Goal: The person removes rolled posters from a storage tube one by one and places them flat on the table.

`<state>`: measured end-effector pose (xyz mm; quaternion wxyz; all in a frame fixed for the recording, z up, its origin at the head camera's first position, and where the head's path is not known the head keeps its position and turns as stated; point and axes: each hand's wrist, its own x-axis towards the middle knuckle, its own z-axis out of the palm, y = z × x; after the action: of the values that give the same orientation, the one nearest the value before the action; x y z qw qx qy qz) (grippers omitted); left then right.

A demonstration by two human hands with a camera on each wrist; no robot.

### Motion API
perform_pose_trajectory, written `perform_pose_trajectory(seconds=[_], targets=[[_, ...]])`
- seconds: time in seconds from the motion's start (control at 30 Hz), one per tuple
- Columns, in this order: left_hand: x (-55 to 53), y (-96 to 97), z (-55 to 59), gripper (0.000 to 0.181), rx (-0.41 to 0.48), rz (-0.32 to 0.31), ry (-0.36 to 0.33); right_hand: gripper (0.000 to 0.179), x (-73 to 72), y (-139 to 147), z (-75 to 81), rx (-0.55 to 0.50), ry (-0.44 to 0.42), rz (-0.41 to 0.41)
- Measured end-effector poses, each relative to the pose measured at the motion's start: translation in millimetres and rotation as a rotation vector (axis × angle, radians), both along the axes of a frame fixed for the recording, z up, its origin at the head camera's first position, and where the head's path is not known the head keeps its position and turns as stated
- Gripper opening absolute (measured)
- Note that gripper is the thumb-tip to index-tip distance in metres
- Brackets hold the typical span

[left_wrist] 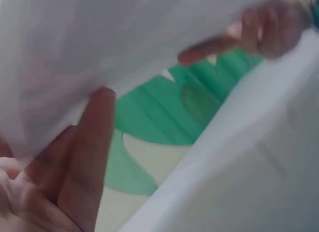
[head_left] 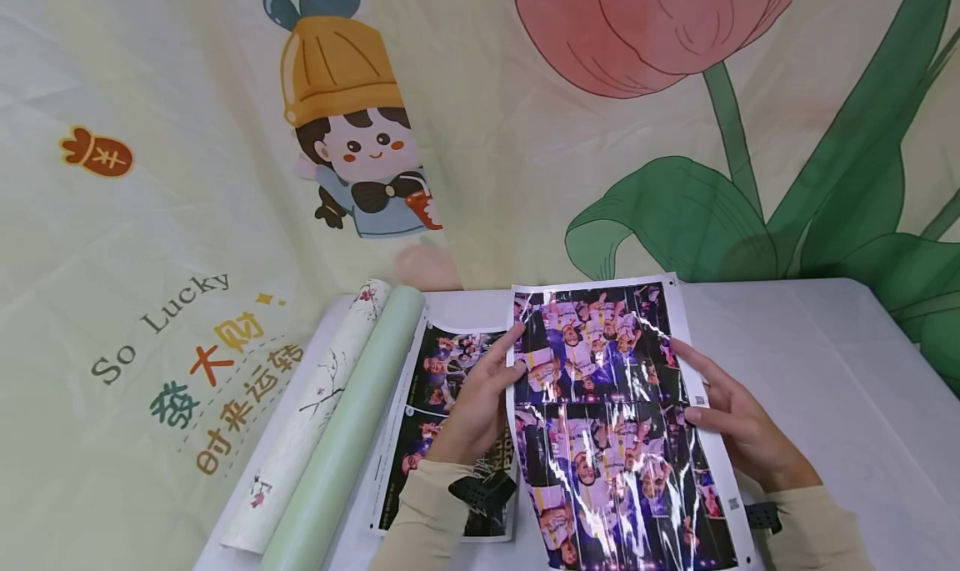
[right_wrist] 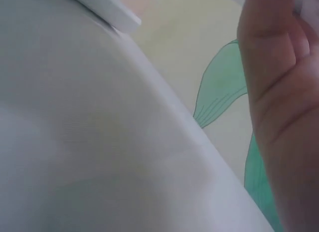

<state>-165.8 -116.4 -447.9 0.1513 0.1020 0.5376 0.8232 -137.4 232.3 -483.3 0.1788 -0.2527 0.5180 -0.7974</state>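
Observation:
A glossy photo sheet, printed with two group pictures and bordered in white, is held up over the table. My left hand pinches its left edge, thumb on the printed face. At the right edge, my right hand grips it between thumb and fingers. The left wrist view catches the pale back of the sheet, with left-hand fingers against it and the right hand at the far edge. In the right wrist view the right hand fills the right side.
Left of the sheet, another printed sheet lies on the white-covered table, partly hidden by the left arm. Beside it lie a pale green roll and a white flowered roll. A printed cloth backdrop hangs behind the table.

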Motion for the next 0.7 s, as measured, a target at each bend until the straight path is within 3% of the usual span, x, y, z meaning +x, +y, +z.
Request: perform_pose_trajectory(seconds=[0.1, 0.17, 0.23, 0.37, 0.47, 0.6, 0.7], targets=[[4.0, 2.9, 0.0, 0.051, 0.186, -0.052, -0.072, 0.080, -0.5, -3, -0.9, -0.013, -0.006, 0.003], [5.6, 5.7, -1.2, 0.050, 0.236, -0.048, -0.096, 0.080, -0.6, -4, -1.8, -0.020, -0.011, 0.000], [4.4, 6.6, -2.5, 0.053, 0.207, -0.013, -0.090, 0.081, -0.5, -6, -2.5, -0.011, -0.009, -0.001], [-5.7, 2.0, -0.4, 0.070, -0.046, 0.126, -0.022, 0.081, 0.6, -7, -2.4, 0.054, -0.002, -0.011], [-13.0, -4.0, 4.2, 0.069, -0.158, 0.203, 0.042, 0.080, 1.1, -10, -2.1, 0.111, 0.014, -0.023], [-16.1, -8.1, 8.4, 0.055, -0.113, 0.206, 0.059, 0.081, 1.4, -12, -2.4, 0.126, 0.017, -0.029], [-15.6, -7.2, 9.1, 0.052, 0.005, 0.165, 0.004, 0.081, 1.5, -13, -2.6, 0.104, -0.001, -0.015]])
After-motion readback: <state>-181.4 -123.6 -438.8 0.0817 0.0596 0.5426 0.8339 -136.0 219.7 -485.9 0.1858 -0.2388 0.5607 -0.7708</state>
